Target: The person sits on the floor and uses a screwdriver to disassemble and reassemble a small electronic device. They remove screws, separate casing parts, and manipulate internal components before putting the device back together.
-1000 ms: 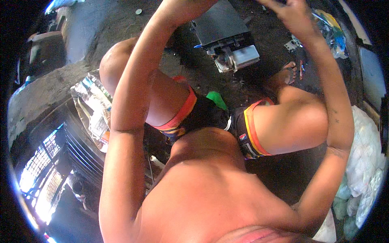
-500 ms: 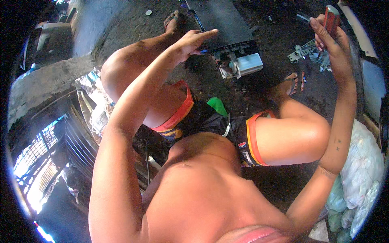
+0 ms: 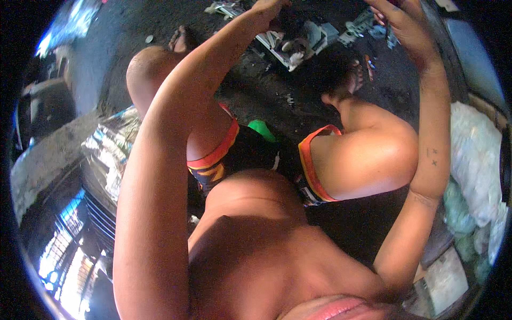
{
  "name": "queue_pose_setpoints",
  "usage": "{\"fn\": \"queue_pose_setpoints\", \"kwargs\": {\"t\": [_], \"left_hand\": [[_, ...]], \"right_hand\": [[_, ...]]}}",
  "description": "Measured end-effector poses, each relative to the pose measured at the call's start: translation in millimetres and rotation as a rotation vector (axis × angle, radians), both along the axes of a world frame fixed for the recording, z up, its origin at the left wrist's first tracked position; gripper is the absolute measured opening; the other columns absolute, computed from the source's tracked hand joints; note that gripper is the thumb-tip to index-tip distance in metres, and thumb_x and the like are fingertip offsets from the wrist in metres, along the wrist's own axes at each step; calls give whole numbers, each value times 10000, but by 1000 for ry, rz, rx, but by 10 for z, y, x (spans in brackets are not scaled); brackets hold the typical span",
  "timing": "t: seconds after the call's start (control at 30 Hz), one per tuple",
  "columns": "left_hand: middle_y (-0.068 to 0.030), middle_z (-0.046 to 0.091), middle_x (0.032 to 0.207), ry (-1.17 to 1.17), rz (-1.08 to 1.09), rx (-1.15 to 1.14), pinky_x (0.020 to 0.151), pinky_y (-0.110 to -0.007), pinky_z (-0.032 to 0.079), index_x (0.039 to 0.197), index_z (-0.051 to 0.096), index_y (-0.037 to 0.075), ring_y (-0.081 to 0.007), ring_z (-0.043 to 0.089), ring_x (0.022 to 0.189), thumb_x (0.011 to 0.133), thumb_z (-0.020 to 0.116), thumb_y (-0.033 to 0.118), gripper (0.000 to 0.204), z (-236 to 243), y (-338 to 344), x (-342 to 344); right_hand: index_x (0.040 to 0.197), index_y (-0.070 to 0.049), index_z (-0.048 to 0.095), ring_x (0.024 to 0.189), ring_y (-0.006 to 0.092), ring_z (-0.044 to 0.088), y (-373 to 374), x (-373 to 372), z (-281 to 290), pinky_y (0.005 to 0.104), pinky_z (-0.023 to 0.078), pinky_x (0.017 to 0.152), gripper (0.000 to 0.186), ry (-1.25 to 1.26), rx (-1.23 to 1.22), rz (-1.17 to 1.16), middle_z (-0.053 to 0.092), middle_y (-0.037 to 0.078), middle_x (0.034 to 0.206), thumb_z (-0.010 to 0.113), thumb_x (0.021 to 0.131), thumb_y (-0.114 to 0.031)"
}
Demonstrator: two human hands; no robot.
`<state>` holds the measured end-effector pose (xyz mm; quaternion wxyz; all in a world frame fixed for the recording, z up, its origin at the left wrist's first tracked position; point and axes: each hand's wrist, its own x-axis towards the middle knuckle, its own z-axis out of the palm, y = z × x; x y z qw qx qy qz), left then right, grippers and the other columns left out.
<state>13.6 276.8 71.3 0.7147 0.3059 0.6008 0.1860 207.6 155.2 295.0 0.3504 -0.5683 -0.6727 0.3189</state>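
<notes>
Since half a second ago, the right hand (image 3: 402,18) has come in nearer the grey device (image 3: 321,36), and the left hand (image 3: 271,12) has moved to the view's upper edge. Both hands' fingertips are cut off or blurred, so I cannot tell what either grips. Left hand sits beyond the device's left side, right hand beyond its right; loose grey parts (image 3: 365,26) lie just right of it.

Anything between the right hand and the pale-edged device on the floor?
Between the right hand and the pale-edged device, loose grey parts lie on the dark floor. The hand looks raised above them, so they probably don't block it; part of it is cut off by the top edge.
</notes>
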Motion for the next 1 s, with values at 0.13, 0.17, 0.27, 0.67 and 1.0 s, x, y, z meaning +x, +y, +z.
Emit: {"fn": "queue_pose_setpoints", "kwargs": {"t": [0.13, 0.17, 0.27, 0.67, 1.0], "left_hand": [[-148, 689, 935, 29, -54, 51, 766, -401, 552, 1059, 680, 35, -278, 676, 811, 985, 683, 289, 265, -349, 260, 447], [-147, 688, 937, 36, -70, 49, 762, -407, 549, 1059, 679, 34, -279, 672, 807, 985, 682, 295, 271, -424, 315, 577], [-146, 683, 943, 74, -132, 51, 750, -426, 542, 1060, 678, 32, -283, 662, 796, 986, 678, 311, 288, -674, 470, 1024], [-143, 664, 965, 294, -359, 18, 700, -502, 511, 1065, 671, 23, -299, 623, 752, 987, 665, 374, 360, -1250, 509, 1532], [-20, 657, 745, 365, -89, 585, 630, -326, 462, 875, 716, 14, -108, 545, 672, 931, 712, 302, 293, -1231, -1384, -336]], "right_hand": [[748, -54, 596, 627, 91, 473, -87, 333, -115, 307, 391, 601, 310, -44, 36, -55, 499, -45, 671, 779, 939, -216], [746, -50, 592, 635, 93, 477, -209, 355, -77, 305, 394, 606, 316, -3, -72, -146, 502, -41, 677, 780, 940, -215], [923, -51, 662, 759, 73, 553, -523, 791, -288, 259, 447, 730, 289, -128, -96, -256, 585, -33, 803, 796, 929, -306], [1009, -41, 700, 874, 61, 602, -1055, 1472, -424, 238, 476, 853, 264, -134, -258, -365, 661, -42, 910, 831, 905, -245], [1095, -31, 701, 840, 67, 577, -1103, 1480, -425, 236, 450, 761, 269, -170, -189, -341, 649, -26, 936, 785, 944, -237]]}}
